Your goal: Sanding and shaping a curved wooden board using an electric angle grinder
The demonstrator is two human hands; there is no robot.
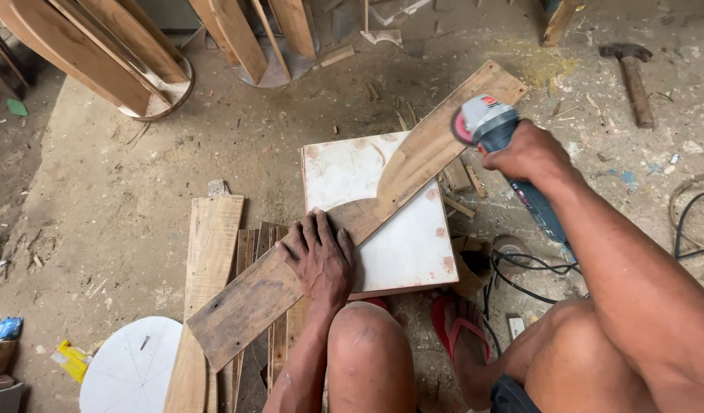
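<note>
1. Down on the dusty floor (pixel 138 191), you are crouched over a long wooden plank (pixel 291 268) that lies slantwise across a white square board (pixel 398 245).
2. Your left hand (pixel 320 256) is spread flat, fingers apart, pressing the plank down near its middle; it grips nothing.
3. Your right hand (pixel 529 153) is wrapped tight around the body of an angle grinder (pixel 493 126), whose head sits at the upper end of the plank, just beside its right edge.
4. A curved line shows on the plank between your two hands, and the wood past it looks lighter and smoother, so the shaping seems begun at that end. I judge the darker lower half, from your left hand down to the near corner, untouched so far.
5. Under the plank's lower end lie more loose boards (pixel 214 252), and a white round disc (pixel 130 367) rests near them.
6. A hammer (pixel 633 73) lies well apart at the upper right, and the grinder's black cable (pixel 520 271) trails by your red sandal (pixel 459 329).
</note>
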